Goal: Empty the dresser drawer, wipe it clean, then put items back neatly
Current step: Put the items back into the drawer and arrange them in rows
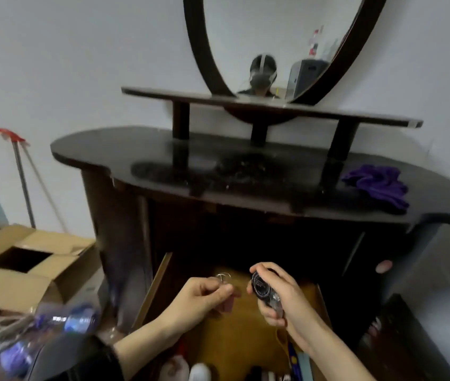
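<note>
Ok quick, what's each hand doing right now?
The left hand pinches a small silvery metal piece.
The right hand grips a round black object.

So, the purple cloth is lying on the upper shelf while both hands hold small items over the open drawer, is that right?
No: the head view shows the purple cloth on the dresser top, at its right end, below the upper shelf. The left hand does hold a metal ring and the right hand a round black case over the open drawer.
</note>
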The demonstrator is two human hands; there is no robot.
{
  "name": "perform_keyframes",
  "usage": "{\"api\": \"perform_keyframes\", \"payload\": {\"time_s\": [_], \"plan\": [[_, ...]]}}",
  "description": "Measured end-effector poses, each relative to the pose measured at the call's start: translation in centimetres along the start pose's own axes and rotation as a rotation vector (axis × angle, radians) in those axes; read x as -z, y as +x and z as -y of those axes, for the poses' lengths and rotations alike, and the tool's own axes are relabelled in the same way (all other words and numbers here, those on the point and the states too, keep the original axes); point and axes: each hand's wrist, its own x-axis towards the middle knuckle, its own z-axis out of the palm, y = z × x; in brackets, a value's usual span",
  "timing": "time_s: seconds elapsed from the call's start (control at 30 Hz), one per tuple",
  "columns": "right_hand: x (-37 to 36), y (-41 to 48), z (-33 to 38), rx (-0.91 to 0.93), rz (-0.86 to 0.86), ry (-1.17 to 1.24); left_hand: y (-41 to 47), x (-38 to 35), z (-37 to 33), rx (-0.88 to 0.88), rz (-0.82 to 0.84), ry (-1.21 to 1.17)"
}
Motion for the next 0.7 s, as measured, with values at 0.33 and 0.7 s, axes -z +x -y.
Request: {"api": "perform_keyframes", "payload": {"time_s": [0.33,0.7], "plan": [[2.6,4.9,-10.0,-0.114,0.001,-0.368,2.9,-1.9,8.6,0.336,0.186,0.188],[2.7,5.9,-10.8,-0.029,0.059,-0.56,3.6,-2.2,10.2,0.499,0.238,0.103]]}}
